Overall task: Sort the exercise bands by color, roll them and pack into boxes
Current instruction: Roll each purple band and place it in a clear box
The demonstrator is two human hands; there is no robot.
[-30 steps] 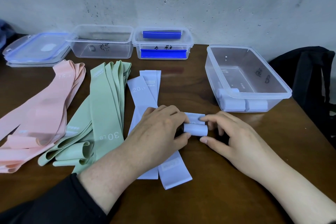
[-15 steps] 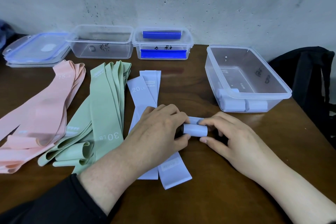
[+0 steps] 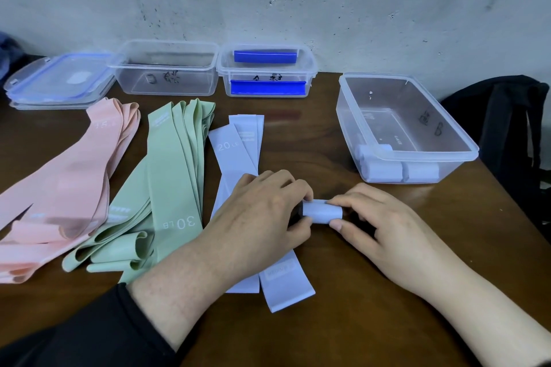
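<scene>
A lavender roll (image 3: 322, 211) lies on the desk (image 3: 372, 322) between the two hands, its long axis running from 9 to 3 o'clock. The left hand (image 3: 262, 214) pinches its 9 o'clock end between curled fingers and thumb; the right hand (image 3: 384, 229) pinches the 3 o'clock end the same way, so each hand grasps one end and neither is free. The roll looks fully wound, with no loose tail visible.

The clear box (image 3: 465, 149) that already holds lavender rolls (image 3: 399, 171) sits toward 1 o'clock from the roll, on the right hand's side, so that hand is the nearer one for the carry. The packed rolls lie along the box's near wall with much the same 9-to-3 axis, so I judge the new one can go in without turning.

Flat lavender bands (image 3: 238, 146) lie under the left wrist, running 12 to 6; green bands (image 3: 176, 173) and pink bands (image 3: 74, 182) are at 9 o'clock.
</scene>
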